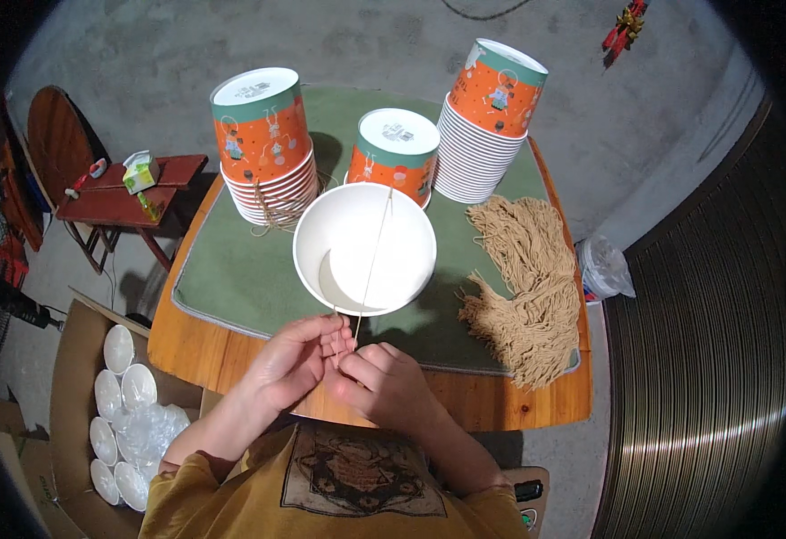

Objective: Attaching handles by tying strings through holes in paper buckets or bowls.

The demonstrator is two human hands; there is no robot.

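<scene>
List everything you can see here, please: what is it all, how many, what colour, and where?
Open paper bowl: one, white, middle of the mat.
String: one strand, tan, stretched across the bowl to the hands.
Bowl stacks: three, orange and green, upside down along the mat's far side.
Bundle of strings: one, tan, right of the bowl.
Mat: one, green, covering the table.
Table: one, wooden.
Cardboard box: one, brown, on the floor at left, holding white bowls.
Small table: one, dark red, far left.
Left hand, right hand: together, pinching the string's near end.
</scene>
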